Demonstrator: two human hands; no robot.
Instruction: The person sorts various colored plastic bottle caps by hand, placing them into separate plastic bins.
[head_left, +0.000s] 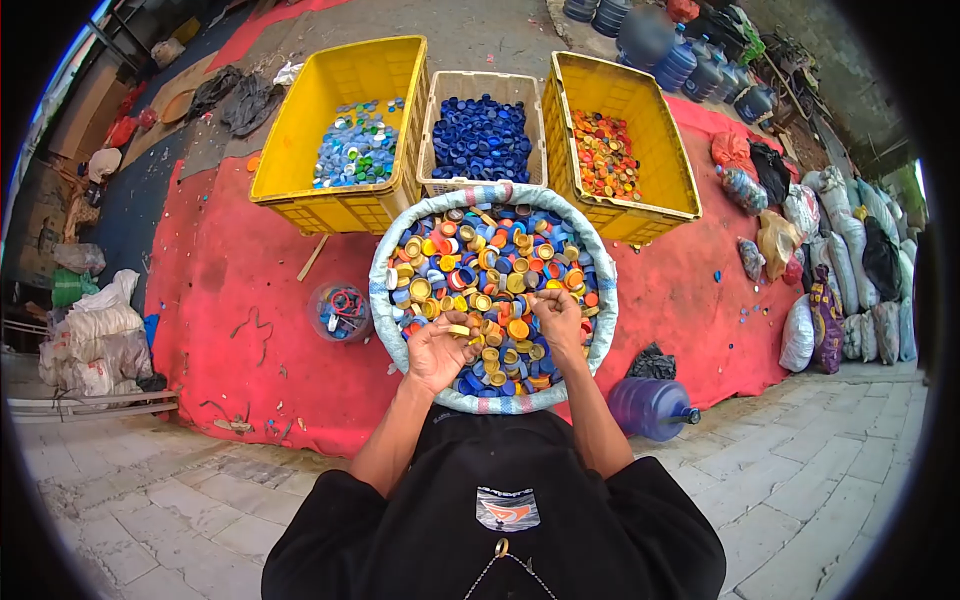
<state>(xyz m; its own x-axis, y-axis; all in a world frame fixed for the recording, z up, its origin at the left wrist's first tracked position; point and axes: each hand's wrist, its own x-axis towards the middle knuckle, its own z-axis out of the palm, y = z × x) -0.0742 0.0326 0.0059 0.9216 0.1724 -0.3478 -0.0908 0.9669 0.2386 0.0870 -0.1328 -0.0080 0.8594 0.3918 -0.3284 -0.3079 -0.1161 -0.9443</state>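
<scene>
A round tub with a pale cloth-wrapped rim [381, 300] stands close in front of me, heaped with mixed bottle caps [482, 262] in blue, yellow, orange, white and red. Over its near left part, my left hand [438, 355] is turned palm up, with a yellow bottle cap [458, 330] between its fingers. My right hand [558, 318] is above the caps on the right side, its fingers curled together in a pinch. Whatever those fingertips hold, if anything, is too small to make out.
Behind the tub stand a yellow crate [285, 185] of light blue, white and green caps, a cream crate [433, 130] of dark blue caps, and a yellow crate [672, 165] of orange-red caps. A small clear bucket [325, 322] is left; a water jug [650, 408] lies right.
</scene>
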